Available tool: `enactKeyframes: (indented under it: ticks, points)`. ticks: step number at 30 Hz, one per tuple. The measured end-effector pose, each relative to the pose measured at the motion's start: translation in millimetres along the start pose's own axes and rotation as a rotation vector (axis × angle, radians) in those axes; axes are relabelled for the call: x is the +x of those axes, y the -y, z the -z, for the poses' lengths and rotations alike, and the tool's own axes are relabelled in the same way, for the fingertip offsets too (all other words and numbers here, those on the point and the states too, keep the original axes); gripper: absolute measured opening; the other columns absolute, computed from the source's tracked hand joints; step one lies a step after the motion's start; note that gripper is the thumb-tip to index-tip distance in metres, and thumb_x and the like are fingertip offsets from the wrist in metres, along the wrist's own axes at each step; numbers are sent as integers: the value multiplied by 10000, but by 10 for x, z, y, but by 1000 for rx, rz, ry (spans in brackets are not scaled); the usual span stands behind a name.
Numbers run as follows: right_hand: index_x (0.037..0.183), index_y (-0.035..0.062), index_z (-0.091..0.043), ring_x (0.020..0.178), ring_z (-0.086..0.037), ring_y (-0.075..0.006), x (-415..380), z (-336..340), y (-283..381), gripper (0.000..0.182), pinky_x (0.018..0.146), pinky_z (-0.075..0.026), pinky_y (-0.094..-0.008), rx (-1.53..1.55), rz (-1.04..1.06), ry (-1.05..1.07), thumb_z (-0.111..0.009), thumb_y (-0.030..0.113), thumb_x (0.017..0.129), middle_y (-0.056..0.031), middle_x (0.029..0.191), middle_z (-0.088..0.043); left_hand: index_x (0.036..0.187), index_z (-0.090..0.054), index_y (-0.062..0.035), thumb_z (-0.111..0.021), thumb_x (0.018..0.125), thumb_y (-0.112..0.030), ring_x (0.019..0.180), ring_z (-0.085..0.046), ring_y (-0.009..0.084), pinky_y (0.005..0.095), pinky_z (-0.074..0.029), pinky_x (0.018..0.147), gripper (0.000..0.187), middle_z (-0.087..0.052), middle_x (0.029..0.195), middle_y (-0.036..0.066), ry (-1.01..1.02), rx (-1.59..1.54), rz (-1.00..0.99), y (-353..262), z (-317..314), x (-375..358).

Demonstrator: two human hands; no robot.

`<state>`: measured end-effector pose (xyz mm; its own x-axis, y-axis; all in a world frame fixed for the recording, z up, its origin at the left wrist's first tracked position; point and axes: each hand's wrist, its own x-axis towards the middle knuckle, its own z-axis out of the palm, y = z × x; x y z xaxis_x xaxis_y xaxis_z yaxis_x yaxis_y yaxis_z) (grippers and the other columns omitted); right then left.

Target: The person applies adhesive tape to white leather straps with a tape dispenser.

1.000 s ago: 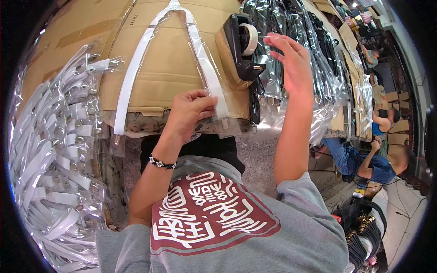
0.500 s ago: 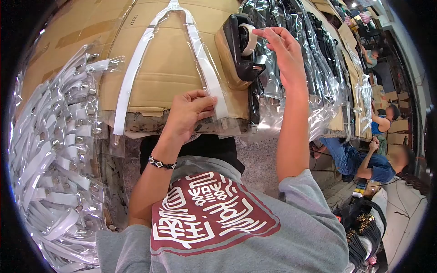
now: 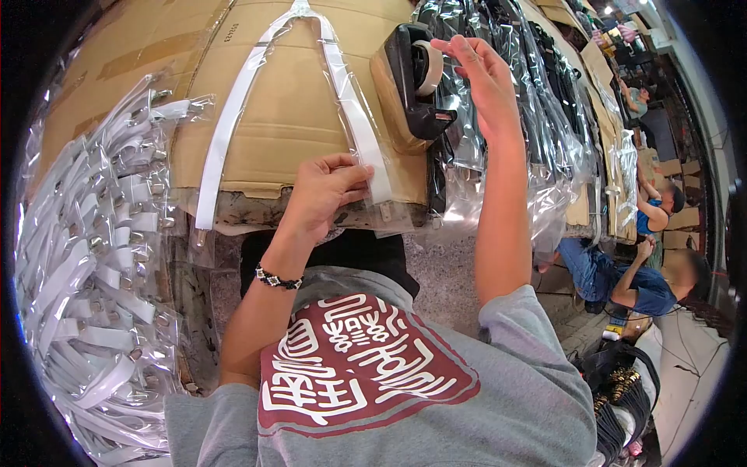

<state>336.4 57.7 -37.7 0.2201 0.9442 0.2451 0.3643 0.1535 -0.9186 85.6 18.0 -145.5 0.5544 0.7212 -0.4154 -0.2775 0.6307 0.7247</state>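
White suspenders [image 3: 227,128] in clear plastic lie in an inverted V on the cardboard. My left hand [image 3: 331,191] pinches the plastic sleeve at the edge of the right strap, near its lower end. To the right stands a black tape dispenser [image 3: 405,74] on a cardboard-coloured block, holding a roll of tape [image 3: 429,68]. My right hand [image 3: 484,82] is raised beside the roll, thumb and fingers drawn together. Whatever is between those fingertips, if anything, is too small to make out.
Bagged white suspenders [image 3: 101,288] are heaped at the left. Bagged black straps [image 3: 529,117] lie beyond the dispenser. On the right sit a person in blue [image 3: 650,288] and another person [image 3: 657,210]. Black straps with brass-coloured clips [image 3: 622,389] lie at lower right.
My right hand has risen slightly, its fingertips now higher beside the tape roll. My left hand keeps its pinch at the strap. The view has shifted a little.
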Motion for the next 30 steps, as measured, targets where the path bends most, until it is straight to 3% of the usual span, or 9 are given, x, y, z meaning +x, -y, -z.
enactKeyframes:
  ticks: [14,20,26,30]
  points:
    - [999,78,-701,1029,-567,-63,54,-19,-135,341,921,-384,-254,5,-27,-6,-619,408,1004,-50,1188,-723,959,-679,-2,-716,924,-76,836,-707,155,278,-601,780,90,-719,947,83,5,-11,-11,2,0,-13]
    - [1085,40,-727,1012,-578,-78,-9,52,-197,320,909,-412,-259,-50,12,-45,-668,335,974,-42,1086,-729,959,-676,3,-717,922,-71,818,-708,155,279,-607,774,92,-719,937,85,-8,13,5,-1,-10,4]
    - [958,16,-764,790,-528,-53,-211,82,-36,229,727,-399,-228,-42,-113,-122,-742,230,880,29,833,-648,909,-671,-20,-741,895,-78,792,-686,132,266,-584,757,92,-703,890,57,7,-10,-1,-9,-17,-8]
    - [937,34,-757,798,-553,-49,-312,132,1,199,706,-420,-237,-144,-226,-71,-690,220,913,-1,898,-710,889,-668,-31,-755,883,-85,779,-677,123,258,-572,746,102,-695,870,44,2,-21,1,-30,-42,-30]
